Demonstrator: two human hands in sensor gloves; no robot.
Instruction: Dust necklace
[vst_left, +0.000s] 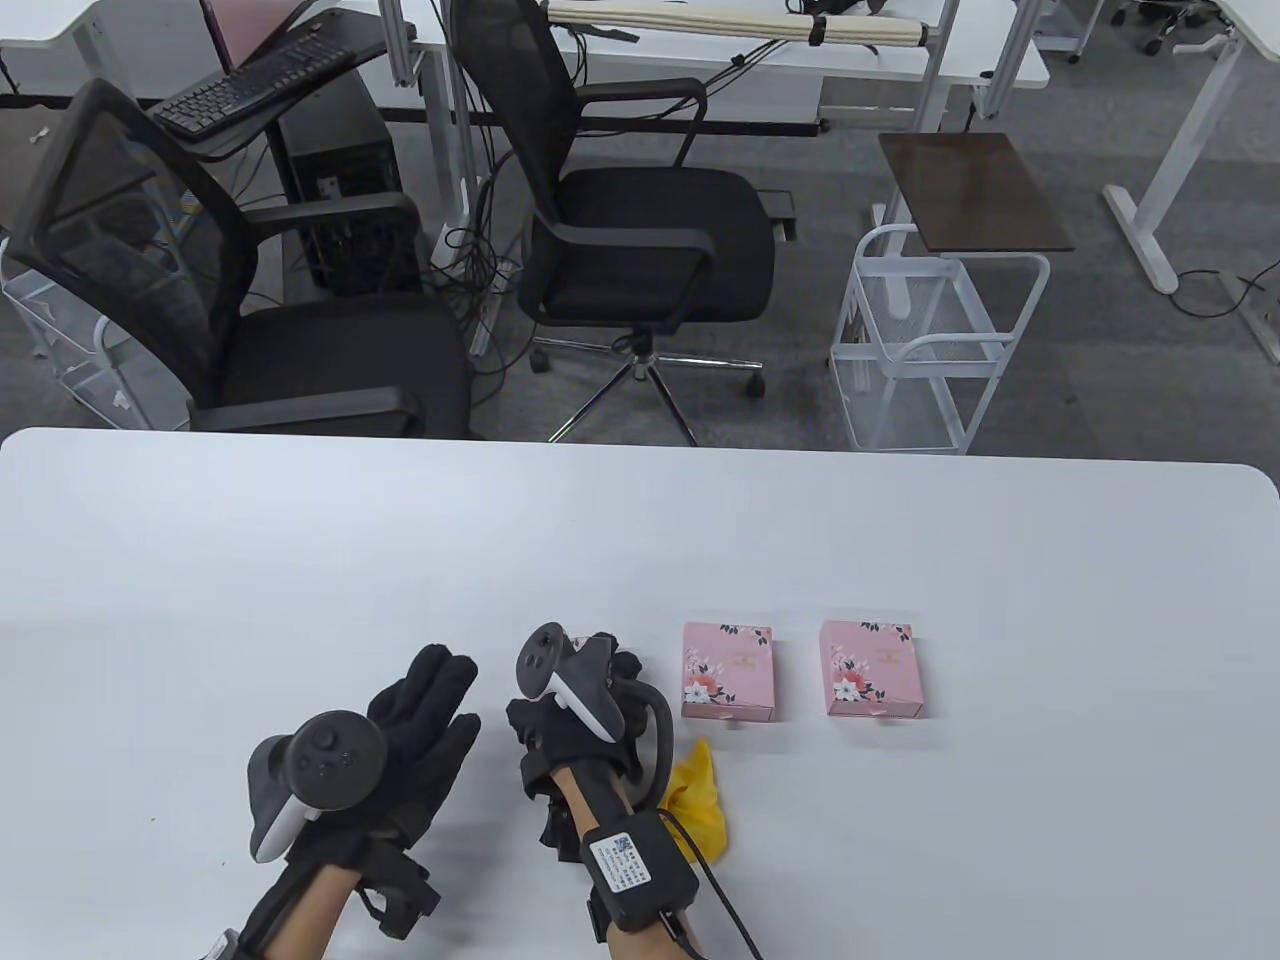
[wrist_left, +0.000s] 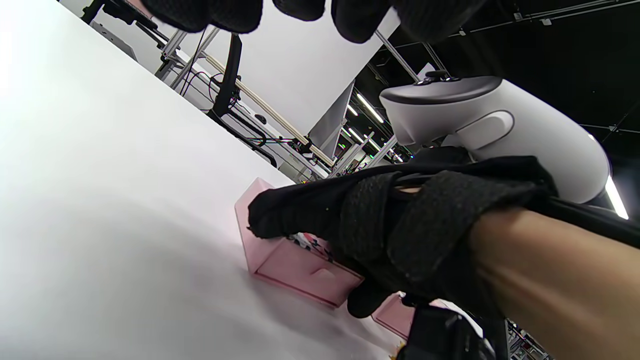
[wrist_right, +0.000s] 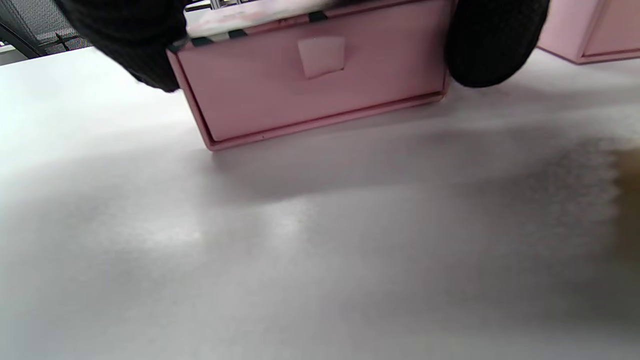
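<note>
No necklace shows anywhere; it is presumably shut inside one of the two pink flowered boxes, the nearer box (vst_left: 728, 671) or the farther box (vst_left: 871, 669), lying side by side on the white table (vst_left: 300, 560). Each looks like a light cardboard drawer box with a small pull tab (wrist_right: 321, 55) on its front face. My guess is it will skid on the smooth tabletop if tugged one-handed, so the sleeve wants steadying while the tab is pulled. A chain inside would be fine, limp and easily tangled, best lifted near the clasp.

The right hand (vst_left: 585, 690) sits just left of the nearer box. In the right wrist view its gloved fingertips (wrist_right: 492, 45) hang at either end of the box front; whether they press it or only hover I cannot tell, and the curl of the fingers is hidden. A yellow cloth (vst_left: 700, 800) lies just beside that wrist. The left hand (vst_left: 425, 735) is flat, fingers straight, holding nothing.
</note>
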